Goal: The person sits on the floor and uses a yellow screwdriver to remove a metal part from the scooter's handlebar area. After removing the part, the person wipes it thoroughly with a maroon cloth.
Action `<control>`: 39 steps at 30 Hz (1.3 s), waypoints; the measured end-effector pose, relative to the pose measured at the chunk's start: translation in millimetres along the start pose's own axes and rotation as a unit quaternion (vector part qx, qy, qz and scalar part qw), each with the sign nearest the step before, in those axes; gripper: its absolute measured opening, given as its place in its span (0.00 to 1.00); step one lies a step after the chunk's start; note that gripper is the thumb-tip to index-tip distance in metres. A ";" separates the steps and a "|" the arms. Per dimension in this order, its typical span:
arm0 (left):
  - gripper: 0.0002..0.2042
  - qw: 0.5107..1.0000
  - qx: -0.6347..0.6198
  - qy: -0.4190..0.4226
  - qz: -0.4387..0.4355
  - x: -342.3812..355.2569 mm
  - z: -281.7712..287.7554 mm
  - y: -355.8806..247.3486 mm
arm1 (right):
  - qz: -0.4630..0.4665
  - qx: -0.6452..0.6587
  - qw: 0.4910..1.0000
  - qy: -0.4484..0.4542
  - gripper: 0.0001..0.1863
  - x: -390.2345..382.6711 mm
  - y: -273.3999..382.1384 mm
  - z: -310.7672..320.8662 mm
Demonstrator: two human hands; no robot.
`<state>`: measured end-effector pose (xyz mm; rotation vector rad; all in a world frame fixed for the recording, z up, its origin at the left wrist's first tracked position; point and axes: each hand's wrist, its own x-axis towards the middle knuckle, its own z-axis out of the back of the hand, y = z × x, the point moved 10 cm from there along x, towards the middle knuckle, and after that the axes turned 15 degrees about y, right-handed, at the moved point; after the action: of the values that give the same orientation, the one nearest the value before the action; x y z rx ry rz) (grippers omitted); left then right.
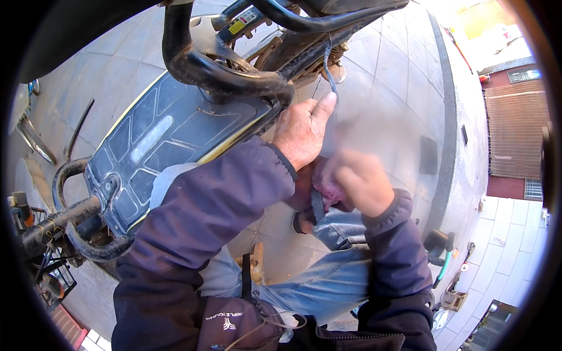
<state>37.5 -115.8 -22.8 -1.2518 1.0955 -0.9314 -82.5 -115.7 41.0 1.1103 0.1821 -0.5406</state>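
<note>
My left hand (301, 131) is closed, thumb up, on a thin grey-blue strap (329, 73) that hangs from the black vehicle frame (234, 76). My right hand (363, 182), smeared by motion, is closed on a crumpled pinkish-purple cloth (329, 186) just below and to the right of the left hand. A dark strip end (318, 206) sticks out beneath the cloth. Whether it is the same strap cannot be told, as the hands and blur hide the part between.
Left of my hands lies the vehicle's dark footboard (175, 126) with a yellow edge, and bent black tube bars (88, 243) at its end. My jeans-clad knees (316, 286) are below my hands. A tool with a teal handle (443, 268) is at the right, beside grey paving (386, 58).
</note>
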 end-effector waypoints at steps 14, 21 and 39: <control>0.25 0.997 -0.050 -0.006 -0.054 3.6 -5.4 -3.6 | 0.030 0.540 0.841 0.026 0.17 4.7 -24.6 -26.7; 0.26 0.998 -0.018 -0.031 -0.056 -0.2 5.0 -7.9 | 0.034 0.441 0.897 0.025 0.17 8.7 -10.0 -27.8; 0.26 0.998 -0.044 -0.013 -0.042 4.2 -4.5 3.7 | -0.004 0.305 0.952 0.031 0.17 4.5 -9.1 -18.1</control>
<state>34.0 -120.5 -26.9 -1.3867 1.0801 -0.9356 -80.9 -104.1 23.9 1.7314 0.0709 -0.5872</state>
